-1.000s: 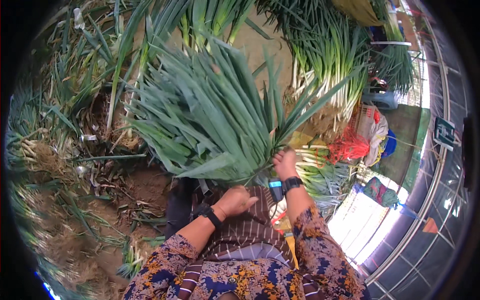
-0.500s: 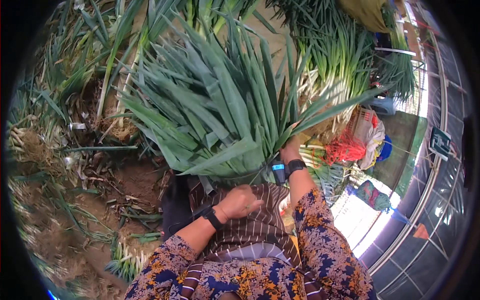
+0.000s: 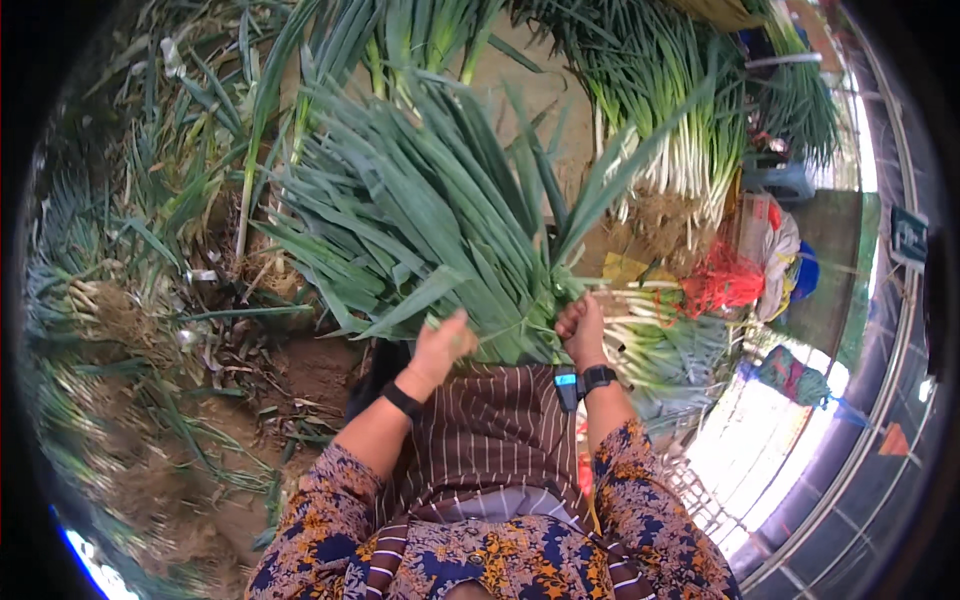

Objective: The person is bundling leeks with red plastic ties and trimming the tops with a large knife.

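Note:
A large bundle of green onions (image 3: 420, 220) leans at my lap, its broad green leaves fanning away from me. Against its lower left side is my left hand (image 3: 447, 345), fingers curled and slightly blurred, a bit of green showing at them. My right hand (image 3: 583, 330) is closed at the bundle's right edge, beside a crumpled leaf. A thin pale line crosses the leaves between both hands; I cannot tell whether it is a tie or a leaf strip. What each hand grips is hidden.
More green onions (image 3: 680, 130) lie in a heap at the far right, white stems toward me. Red netting (image 3: 725, 280) and a smaller onion bunch (image 3: 650, 325) sit at the right. Loose onions and trimmings (image 3: 170, 230) cover the ground at the left. A striped brown apron (image 3: 490, 430) covers my lap.
My left hand has moved up from the apron to the bundle's lower side. The right hand has drawn slightly down, and its fingers now show curled. The bundle's right-hand leaves have swung upward.

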Tool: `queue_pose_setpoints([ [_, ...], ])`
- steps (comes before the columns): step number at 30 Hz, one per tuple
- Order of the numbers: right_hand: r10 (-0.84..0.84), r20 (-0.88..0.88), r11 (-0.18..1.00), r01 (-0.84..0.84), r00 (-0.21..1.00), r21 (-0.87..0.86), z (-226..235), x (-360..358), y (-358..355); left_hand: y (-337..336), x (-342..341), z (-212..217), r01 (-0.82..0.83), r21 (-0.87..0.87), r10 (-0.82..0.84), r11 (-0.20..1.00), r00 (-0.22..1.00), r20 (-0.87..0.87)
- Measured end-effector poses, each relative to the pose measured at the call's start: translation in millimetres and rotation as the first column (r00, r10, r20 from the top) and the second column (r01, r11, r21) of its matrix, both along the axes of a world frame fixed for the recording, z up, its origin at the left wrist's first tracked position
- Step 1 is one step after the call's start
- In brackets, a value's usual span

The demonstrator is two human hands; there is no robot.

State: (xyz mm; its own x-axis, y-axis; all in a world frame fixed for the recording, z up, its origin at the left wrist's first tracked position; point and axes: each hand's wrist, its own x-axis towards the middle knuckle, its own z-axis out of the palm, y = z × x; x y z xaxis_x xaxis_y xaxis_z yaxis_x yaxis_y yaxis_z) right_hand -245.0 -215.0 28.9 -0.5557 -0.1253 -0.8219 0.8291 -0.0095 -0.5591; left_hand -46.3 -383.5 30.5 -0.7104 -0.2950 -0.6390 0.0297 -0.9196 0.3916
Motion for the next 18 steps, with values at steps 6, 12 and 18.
queue_pose_setpoints([
  [6, -0.073, -0.056, 0.997, 0.074, 0.996, 0.022, -5, 89, 4, -40, -81, 29, 0.132, 0.014, -0.132, 0.991, 0.967, 0.217],
  [12, 0.257, -0.620, 0.914, 0.022, 0.741, 0.406, -16, 126, -46, -7, -161, 39, 0.550, -0.270, -0.467, 0.790, 0.826, 0.316],
  [18, -0.265, -0.258, 0.922, 0.322, 0.929, 0.213, -19, 141, -81, 58, -182, 14, 0.504, -0.815, -0.731, -0.286, 0.435, 0.526],
])
